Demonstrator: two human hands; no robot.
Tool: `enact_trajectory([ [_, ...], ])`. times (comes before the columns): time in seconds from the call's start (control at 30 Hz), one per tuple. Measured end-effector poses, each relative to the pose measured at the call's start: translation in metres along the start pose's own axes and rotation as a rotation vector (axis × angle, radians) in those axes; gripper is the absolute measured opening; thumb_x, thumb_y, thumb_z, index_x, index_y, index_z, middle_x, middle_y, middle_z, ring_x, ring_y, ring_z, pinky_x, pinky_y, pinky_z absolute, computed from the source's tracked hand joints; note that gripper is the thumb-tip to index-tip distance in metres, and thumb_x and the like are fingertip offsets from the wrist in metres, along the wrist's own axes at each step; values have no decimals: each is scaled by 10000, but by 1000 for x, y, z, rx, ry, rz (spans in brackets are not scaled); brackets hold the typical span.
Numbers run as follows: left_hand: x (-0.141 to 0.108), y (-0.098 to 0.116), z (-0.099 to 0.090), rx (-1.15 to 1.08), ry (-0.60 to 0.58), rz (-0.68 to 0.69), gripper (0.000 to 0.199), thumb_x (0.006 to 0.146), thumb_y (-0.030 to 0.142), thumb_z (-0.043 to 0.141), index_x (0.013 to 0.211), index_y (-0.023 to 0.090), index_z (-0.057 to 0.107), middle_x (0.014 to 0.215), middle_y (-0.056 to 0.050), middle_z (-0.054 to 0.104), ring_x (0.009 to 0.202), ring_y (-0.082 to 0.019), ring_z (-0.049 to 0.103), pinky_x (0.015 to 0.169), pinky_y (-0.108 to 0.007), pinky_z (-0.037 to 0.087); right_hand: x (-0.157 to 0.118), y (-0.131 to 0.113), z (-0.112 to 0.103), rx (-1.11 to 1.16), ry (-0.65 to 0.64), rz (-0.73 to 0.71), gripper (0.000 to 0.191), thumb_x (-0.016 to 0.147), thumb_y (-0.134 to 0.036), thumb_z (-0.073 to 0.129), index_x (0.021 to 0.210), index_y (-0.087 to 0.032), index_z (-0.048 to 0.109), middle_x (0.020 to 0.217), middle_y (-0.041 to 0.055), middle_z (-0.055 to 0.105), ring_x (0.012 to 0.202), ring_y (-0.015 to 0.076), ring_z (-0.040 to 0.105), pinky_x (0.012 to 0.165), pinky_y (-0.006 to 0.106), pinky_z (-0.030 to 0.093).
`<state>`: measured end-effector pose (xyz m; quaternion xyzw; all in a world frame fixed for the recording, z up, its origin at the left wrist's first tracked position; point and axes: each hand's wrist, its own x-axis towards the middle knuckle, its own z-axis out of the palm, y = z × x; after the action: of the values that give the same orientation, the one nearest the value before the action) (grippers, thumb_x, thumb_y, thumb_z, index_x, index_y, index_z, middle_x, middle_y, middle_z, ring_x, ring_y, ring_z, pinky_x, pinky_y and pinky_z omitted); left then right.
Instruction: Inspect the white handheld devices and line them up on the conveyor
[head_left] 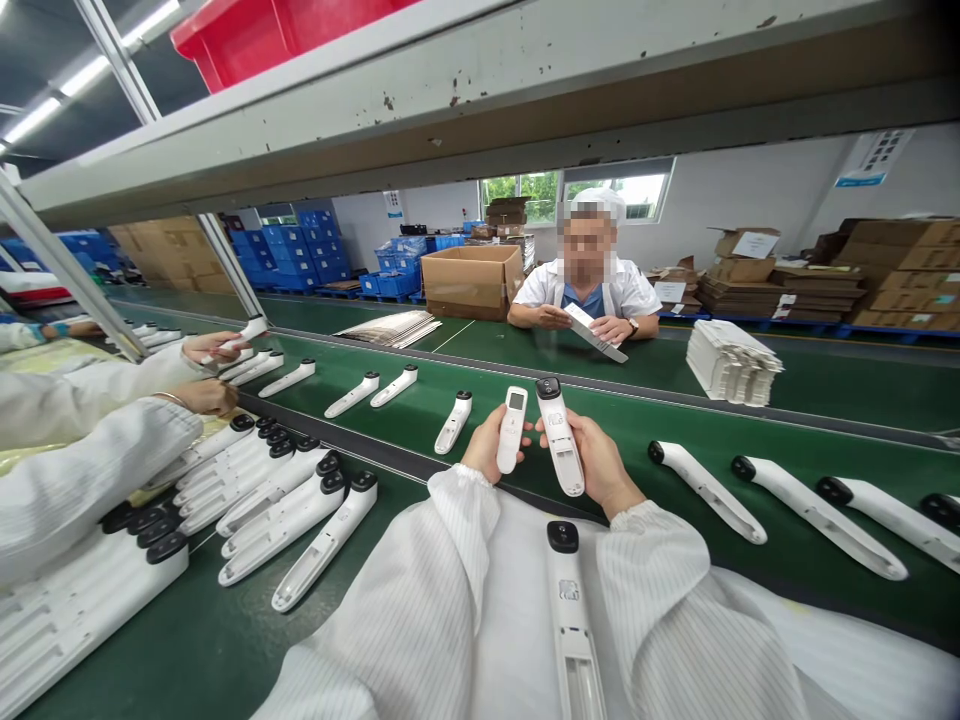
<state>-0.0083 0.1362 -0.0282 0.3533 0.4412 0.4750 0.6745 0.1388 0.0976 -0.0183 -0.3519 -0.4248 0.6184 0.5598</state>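
Note:
My left hand (486, 445) grips a white handheld infrared thermometer (512, 430) with its small display facing me. My right hand (596, 460) holds a second white thermometer (559, 437), black head up and back side showing. The two devices stand side by side, close but apart. A third thermometer (571, 610) lies just below my wrists, against my striped white sleeve (660, 590). Several more lie spaced along the green conveyor belt (630, 510) to the right and ahead, and several are bunched at the left (289, 510). Hands of a co-worker (210, 370) at the left hold another one (244, 333).
A grey overhead shelf (450, 110) with a red crate (262, 25) spans the view. Beyond a second belt, a person in a white coat (585, 285) holds a white item. A stack of white cartons (731, 362), a cardboard box (471, 282) and blue crates (292, 250) stand farther off.

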Motion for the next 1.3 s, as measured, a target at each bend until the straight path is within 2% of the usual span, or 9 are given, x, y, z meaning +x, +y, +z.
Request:
enact_trajectory([
  [0.1, -1, -4, -3, 435, 157, 198, 145, 794, 279, 572, 901, 184, 593, 906, -92, 605, 942, -255, 563, 642, -266, 434, 0, 2, 0, -3, -17, 3, 331, 772, -398, 457, 911, -166, 648, 851, 64, 684, 698, 178, 600, 562, 260, 435],
  [0.17, -3, -8, -4, 686, 240, 307, 166, 707, 152, 632, 860, 205, 592, 981, -102, 585, 1162, -313, 432, 833, -316, 410, 1, 3, 0, 22, -25, -8, 359, 763, -385, 464, 985, -159, 633, 902, 71, 689, 752, 197, 621, 585, 272, 449],
  [0.3, -4, -15, -3, 875, 260, 304, 190, 625, 73, 652, 738, 204, 574, 996, -112, 562, 1238, -366, 318, 972, -421, 315, 3, 5, -1, 38, -69, 6, 413, 761, -363, 445, 1100, -166, 576, 998, 84, 685, 829, 225, 637, 555, 276, 438],
  [0.47, -1, -4, 1, 638, 107, 330, 76, 791, 211, 527, 802, 195, 600, 879, -88, 589, 974, -250, 529, 818, -330, 420, 4, 6, -2, 41, -106, 28, 394, 759, -338, 435, 1116, -210, 543, 1052, 64, 672, 870, 212, 628, 534, 248, 409],
  [0.57, -7, 5, 4, 334, -107, 177, 186, 822, 265, 461, 920, 181, 594, 848, -65, 593, 765, -178, 570, 637, -268, 442, 5, 8, -4, 40, -88, 29, 404, 750, -334, 448, 1133, -228, 523, 1067, 48, 661, 868, 201, 614, 573, 259, 434],
  [0.67, -16, 9, 7, 242, -246, 75, 194, 770, 256, 509, 931, 183, 589, 863, -46, 583, 728, -153, 563, 582, -238, 431, 7, 10, -8, 61, -42, 17, 396, 736, -324, 469, 1120, -243, 527, 1036, 28, 663, 847, 188, 596, 565, 255, 434],
  [0.77, -23, 11, 10, 251, -304, 66, 254, 746, 237, 536, 991, 192, 582, 888, -40, 571, 747, -144, 551, 579, -227, 422, 10, 12, -13, 117, -7, 14, 358, 731, -306, 495, 1077, -237, 556, 982, 23, 668, 812, 171, 578, 533, 237, 420],
  [1.0, -23, 5, 14, 352, -384, 178, 682, 611, 162, 727, 1237, 195, 457, 999, -69, 564, 861, -181, 556, 688, -271, 439, 12, 12, -18, 119, 22, 5, 373, 715, -292, 566, 1077, -212, 599, 1033, 46, 669, 837, 170, 587, 518, 219, 414],
  [1.3, -19, -1, 14, 374, -404, 184, 732, 627, 184, 731, 1281, 199, 404, 929, -47, 573, 880, -197, 561, 775, -334, 438, 12, 12, -19, 74, 48, 4, 391, 676, -318, 613, 1052, -212, 627, 1024, 41, 676, 791, 153, 583, 510, 198, 393],
])
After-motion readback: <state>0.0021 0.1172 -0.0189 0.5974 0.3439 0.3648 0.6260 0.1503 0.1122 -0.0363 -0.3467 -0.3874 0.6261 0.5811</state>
